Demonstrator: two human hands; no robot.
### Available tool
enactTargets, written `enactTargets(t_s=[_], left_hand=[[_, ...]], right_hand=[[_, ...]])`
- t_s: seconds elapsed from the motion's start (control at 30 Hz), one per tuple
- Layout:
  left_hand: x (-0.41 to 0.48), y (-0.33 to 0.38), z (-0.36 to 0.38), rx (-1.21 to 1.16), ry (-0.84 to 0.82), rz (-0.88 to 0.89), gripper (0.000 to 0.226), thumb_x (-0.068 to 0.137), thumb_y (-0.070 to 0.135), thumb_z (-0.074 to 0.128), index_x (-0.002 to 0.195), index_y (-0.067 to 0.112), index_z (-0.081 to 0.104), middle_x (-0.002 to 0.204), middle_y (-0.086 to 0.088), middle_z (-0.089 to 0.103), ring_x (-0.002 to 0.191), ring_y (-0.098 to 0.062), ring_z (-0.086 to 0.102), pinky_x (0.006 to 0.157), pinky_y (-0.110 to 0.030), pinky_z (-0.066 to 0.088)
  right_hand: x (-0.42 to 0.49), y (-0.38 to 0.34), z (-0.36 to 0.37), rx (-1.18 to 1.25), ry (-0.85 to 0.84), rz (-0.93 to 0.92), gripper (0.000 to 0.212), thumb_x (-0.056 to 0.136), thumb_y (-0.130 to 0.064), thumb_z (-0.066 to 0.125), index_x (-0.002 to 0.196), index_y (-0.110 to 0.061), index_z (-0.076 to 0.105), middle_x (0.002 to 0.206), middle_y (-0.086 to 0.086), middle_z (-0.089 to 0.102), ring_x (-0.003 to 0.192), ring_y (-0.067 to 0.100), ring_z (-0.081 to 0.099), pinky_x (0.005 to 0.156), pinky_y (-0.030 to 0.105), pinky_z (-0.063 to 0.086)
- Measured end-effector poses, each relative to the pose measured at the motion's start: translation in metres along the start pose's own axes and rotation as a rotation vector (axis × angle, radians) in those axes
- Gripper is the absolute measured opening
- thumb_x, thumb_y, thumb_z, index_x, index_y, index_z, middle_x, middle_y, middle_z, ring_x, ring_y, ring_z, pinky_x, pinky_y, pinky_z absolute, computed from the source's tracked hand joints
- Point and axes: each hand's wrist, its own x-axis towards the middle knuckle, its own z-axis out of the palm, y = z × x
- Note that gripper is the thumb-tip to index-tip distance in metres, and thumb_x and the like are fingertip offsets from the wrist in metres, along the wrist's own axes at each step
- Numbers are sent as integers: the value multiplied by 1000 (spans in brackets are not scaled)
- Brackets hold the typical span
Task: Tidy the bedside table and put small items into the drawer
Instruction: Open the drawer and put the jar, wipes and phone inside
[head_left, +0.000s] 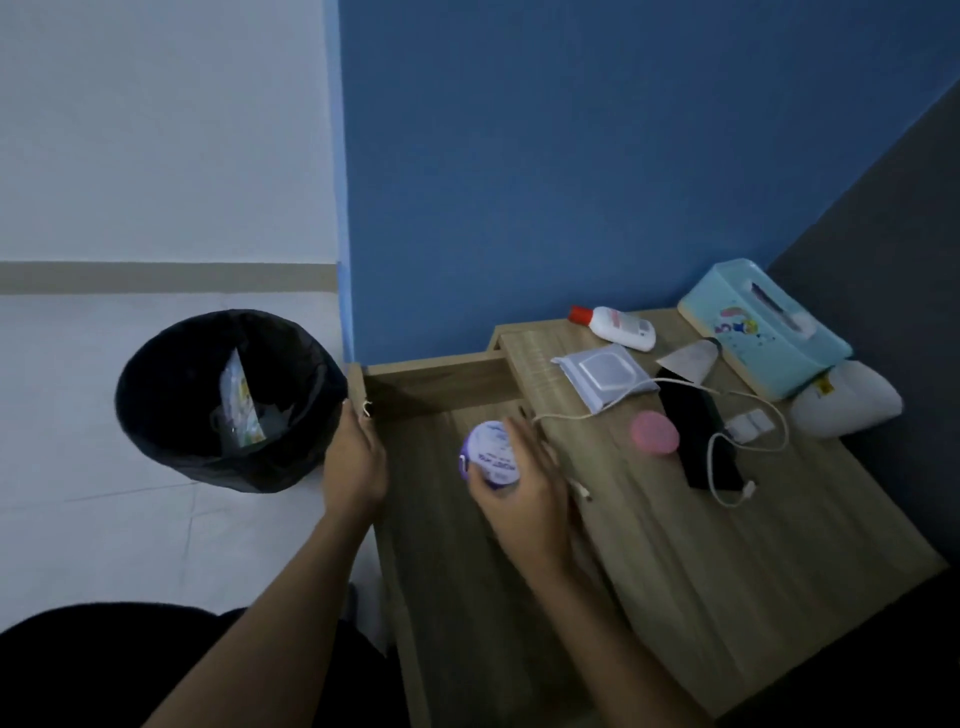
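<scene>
Progress: we're judging it early; the drawer is standing open, while a bottle, wipes pack, pink disc, phone and cable are lying on the surface.
Right hand: our fingers are curling round a jar, holding it.
Jar: it's hovering over the open drawer, not yet set down.
Left hand: our fingers are gripping the drawer's front edge.

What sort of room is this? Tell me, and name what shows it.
Probably a bedroom: a wooden bedside table with its drawer pulled open, a tissue box and lotion bottle on top.
</scene>
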Motion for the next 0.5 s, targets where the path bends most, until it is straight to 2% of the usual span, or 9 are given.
enactTargets(t_s=[0.1, 0.2, 0.3, 0.37, 0.43, 0.5], left_hand=[[1, -1, 2, -4, 14, 23, 50, 101, 39, 22, 141, 13, 36, 137, -16, 53, 123, -32, 53, 100, -47, 46], [2, -5, 4, -15, -2, 45, 53, 100, 42, 22, 144, 14, 32, 141, -13, 49, 128, -30, 50, 103, -47, 44], [5, -8, 3, -25, -8, 60, 51, 101, 40, 22, 145, 16, 31, 142, -11, 49, 127, -28, 50, 102, -44, 44], [4, -7, 2, -21, -10, 55, 50, 102, 37, 23, 147, 16, 28, 146, -10, 45, 130, -27, 46, 104, -42, 42], [3, -6, 1, -17, -2, 58, 51, 102, 35, 23, 149, 16, 26, 149, -8, 42, 133, -26, 43, 106, -40, 40], [3, -6, 1, -29, 0, 61, 51, 101, 38, 22, 149, 18, 25, 148, -7, 43, 133, -25, 45, 106, -42, 41]], right_hand=[[14, -7, 51, -27, -230, 16, 64, 80, -37, 68, 137, -13, 49, 133, 7, 57, 121, 23, 52, 97, 18, 36], [25, -10, 92, 4, -340, 46, 66, 82, -24, 71, 141, -12, 44, 141, 9, 51, 130, 26, 44, 106, 28, 35], [33, -17, 123, 2, -449, 82, 59, 87, -17, 65, 141, -7, 42, 146, 13, 44, 136, 28, 38, 113, 34, 28], [31, -12, 142, -13, -450, 66, 53, 90, -27, 55, 136, -1, 48, 142, 18, 49, 133, 31, 44, 113, 38, 28], [28, -7, 156, -47, -401, 46, 64, 91, -49, 31, 134, -5, 50, 139, 16, 52, 130, 28, 47, 112, 38, 30], [25, -7, 162, -11, -418, 79, 80, 90, -63, 8, 137, -10, 46, 142, 12, 47, 131, 26, 42, 113, 28, 28]])
